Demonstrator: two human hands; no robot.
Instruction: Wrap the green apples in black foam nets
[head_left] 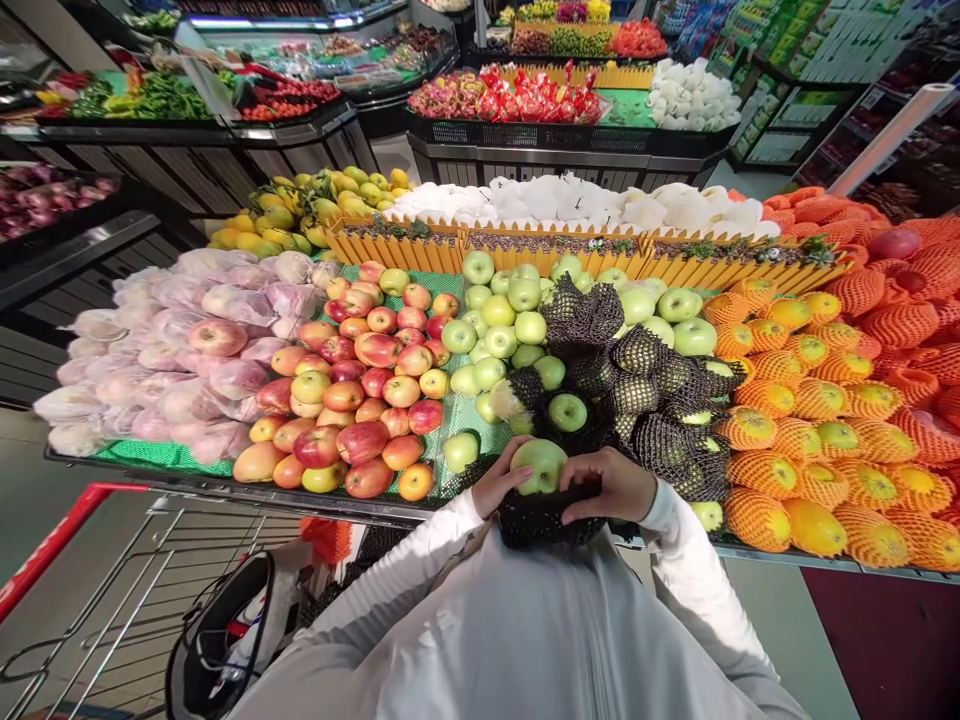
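Two hands meet at the near edge of the fruit display, close to the body: left hand [501,484] and right hand [611,484] together hold one green apple [540,464] above a black foam net sleeve [541,520]. Left fingers curl against the apple's left side; right fingers press down over the sleeve's upper edge, pinching the mesh. Apple sits roughly half in, its top bare, so the sleeving looks partway done on this piece. Near left: a shopping cart [112,600] with a helmet-like item inside. Just beyond the hands, a heap of already netted green apples [645,390]; behind them, on the green mat, bare green apples [499,320], so a good share appears unsleeved. Left of these, red-yellow apples [360,400]; right, orange-netted fruit [810,410]. Farther back, a yellow picket divider [525,252].
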